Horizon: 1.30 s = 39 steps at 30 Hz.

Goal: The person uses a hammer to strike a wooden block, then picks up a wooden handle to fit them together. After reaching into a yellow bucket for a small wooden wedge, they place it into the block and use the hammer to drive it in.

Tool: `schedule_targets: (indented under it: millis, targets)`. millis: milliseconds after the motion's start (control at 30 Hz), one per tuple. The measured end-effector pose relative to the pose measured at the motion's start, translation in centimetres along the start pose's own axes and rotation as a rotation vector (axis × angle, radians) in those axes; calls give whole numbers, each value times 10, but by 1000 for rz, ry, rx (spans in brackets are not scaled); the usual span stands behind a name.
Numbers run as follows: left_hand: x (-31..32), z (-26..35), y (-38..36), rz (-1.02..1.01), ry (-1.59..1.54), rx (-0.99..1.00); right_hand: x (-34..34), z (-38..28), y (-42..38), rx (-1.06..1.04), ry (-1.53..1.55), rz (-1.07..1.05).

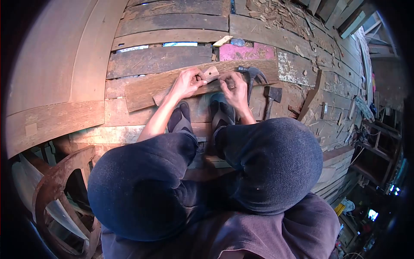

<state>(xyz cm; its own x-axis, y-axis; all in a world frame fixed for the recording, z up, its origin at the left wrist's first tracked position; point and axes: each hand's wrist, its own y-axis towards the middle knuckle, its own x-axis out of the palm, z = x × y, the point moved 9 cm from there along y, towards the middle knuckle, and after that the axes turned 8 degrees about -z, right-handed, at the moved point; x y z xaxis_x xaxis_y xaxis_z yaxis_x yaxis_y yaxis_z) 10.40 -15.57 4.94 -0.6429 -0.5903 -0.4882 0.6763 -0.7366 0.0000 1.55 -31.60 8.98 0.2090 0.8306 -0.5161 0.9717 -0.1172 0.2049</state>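
My left hand is closed on a narrow wooden strip that has a small dark hole near its far end. The strip lies slantwise over a wide plank on the floor. Beside the strip's end, my right hand has its thumb and fingers drawn together; whatever is between them is too small to make out. A claw hammer rests on the plank just right of that hand, its handle partly behind the wrist. A small mallet with a dark block head lies farther right.
Gapped floorboards carry wood chips at the upper right. A pink board lies beyond the plank. At left stands a large wooden panel, with a curved wooden frame below it. My bent knees fill the foreground.
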Motion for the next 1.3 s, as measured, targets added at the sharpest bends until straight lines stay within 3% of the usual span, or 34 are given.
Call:
schedule_targets:
  millis: [233,400,467,933,1067,1200,1300]
  targets:
    - [0,-9,3,-38,-27,-56,-13,21,5,87,-130,19]
    - [-6,-20,7,-56,-55,-175,7,21,-4,35,-508,-88]
    - [-5,-16,6,-41,-53,-133,18,18,-9,-20,-559,-115]
    - [-2,-6,2,-6,-33,-25,0,41,2,75,-295,-167]
    - [-2,-6,1,-3,-10,-29,-14,-18,18,-146,-276,-77]
    - [-1,0,0,14,-43,18,23,-33,24,-355,-506,-314]
    - [-1,4,-2,20,-3,32,34,-30,21,-400,-593,-354]
